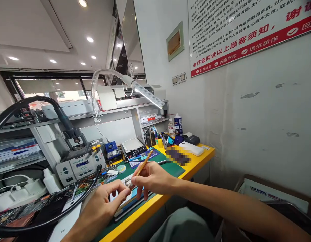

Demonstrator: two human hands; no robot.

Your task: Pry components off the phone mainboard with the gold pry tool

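Observation:
My right hand (pixel 152 179) grips a slim golden-brown pen-shaped tool (pixel 145 162) like a pencil, its upper end slanting up to the right. The tool's lower end is mostly covered by my fingers. My left hand (pixel 105 201) is close beside it, thumb and forefinger brought together near that lower end; whatever is between them is too small to make out. Beneath both hands lies a flat device with a dark edge and a light, bluish surface (pixel 130 201), partly hidden by the fingers. It rests on a green mat (pixel 175 171).
A yellow-edged bench (pixel 142 220) carries a soldering station (pixel 81 166), with a black hose (pixel 77 201) curving along the left. A lit lamp (pixel 147 95) hangs above. Behind stand a blue device (pixel 112 151), a spray can (pixel 178 124) and a white box-shaped item (pixel 192 148).

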